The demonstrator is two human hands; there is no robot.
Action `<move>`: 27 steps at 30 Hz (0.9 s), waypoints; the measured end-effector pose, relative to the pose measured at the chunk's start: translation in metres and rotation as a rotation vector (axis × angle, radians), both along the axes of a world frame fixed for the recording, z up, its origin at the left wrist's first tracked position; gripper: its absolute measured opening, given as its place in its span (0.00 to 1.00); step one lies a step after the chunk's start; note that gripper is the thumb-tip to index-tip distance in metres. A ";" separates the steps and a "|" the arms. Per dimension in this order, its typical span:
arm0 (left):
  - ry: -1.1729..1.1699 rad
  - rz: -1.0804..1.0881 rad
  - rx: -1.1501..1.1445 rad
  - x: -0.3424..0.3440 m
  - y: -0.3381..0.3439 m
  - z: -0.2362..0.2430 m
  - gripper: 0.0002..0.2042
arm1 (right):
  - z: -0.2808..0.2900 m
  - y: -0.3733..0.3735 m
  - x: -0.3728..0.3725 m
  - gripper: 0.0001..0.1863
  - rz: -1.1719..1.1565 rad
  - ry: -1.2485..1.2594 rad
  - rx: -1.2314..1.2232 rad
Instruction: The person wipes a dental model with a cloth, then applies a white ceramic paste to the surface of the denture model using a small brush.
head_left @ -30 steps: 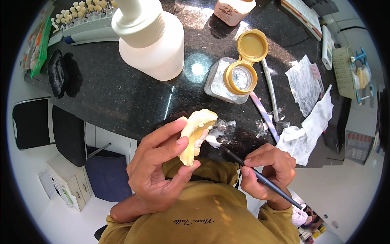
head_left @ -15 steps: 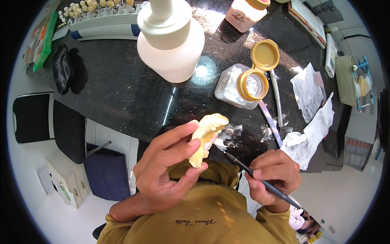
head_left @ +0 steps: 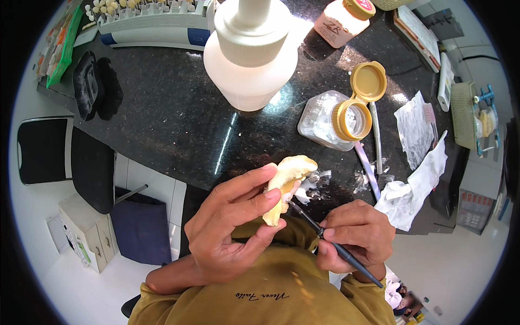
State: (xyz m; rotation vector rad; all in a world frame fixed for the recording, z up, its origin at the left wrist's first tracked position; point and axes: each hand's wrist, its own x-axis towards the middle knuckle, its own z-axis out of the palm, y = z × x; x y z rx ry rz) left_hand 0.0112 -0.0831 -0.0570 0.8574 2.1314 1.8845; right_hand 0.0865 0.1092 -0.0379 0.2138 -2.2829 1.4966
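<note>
Speckled black desk (head_left: 162, 116). Reference point: the clear jar (head_left: 320, 123), white contents, gold flip lid (head_left: 370, 81) standing open.

Left hand (head_left: 234, 223): on the near side of the jar and to its left. Thumb below, fingertips above, pinched onto a yellowish dental cast (head_left: 295, 166). Cast is held up in the air, tilted, its inner curve turned to the right; whitish tooth-like pieces (head_left: 289, 193) along that inner edge.

Right hand (head_left: 355, 234): on the near side of the jar, slightly to its right. Fingers and thumb closed round a slim dark brush (head_left: 344, 252), held slantwise like a pen. Tip points up and left, right by the tooth-like pieces; contact or small gap, cannot tell.

Between jar and wearer: a smear of white paste (head_left: 306, 190) with crumpled clear film (head_left: 323, 181) beside it.

Right of the jar: a lilac strip (head_left: 368, 172) running from its near corner, a grey rod (head_left: 377, 135), thin translucent sheet (head_left: 414, 130), and, nearer the wearer, crumpled white tissue (head_left: 414, 187).

Beyond the jar: pink bottle (head_left: 342, 26). To its left: a large white pump bottle (head_left: 250, 70). Far left of it: tooth shade guide (head_left: 151, 30), black tray (head_left: 88, 86).
</note>
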 end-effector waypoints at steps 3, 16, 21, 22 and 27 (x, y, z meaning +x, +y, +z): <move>-0.001 -0.003 -0.004 0.000 0.000 0.000 0.21 | -0.001 0.000 0.000 0.14 0.005 -0.002 0.002; 0.008 0.065 0.034 0.000 0.006 0.001 0.22 | 0.002 0.001 0.000 0.15 0.012 -0.020 0.014; 0.002 -0.003 -0.007 0.000 0.001 0.002 0.21 | 0.003 0.002 0.001 0.15 0.018 -0.037 0.016; 0.001 -0.003 -0.006 0.000 0.001 0.001 0.21 | 0.003 0.002 0.001 0.15 0.017 -0.036 0.010; 0.004 0.001 -0.012 0.000 0.001 0.002 0.21 | 0.002 0.002 0.000 0.14 0.029 -0.036 0.009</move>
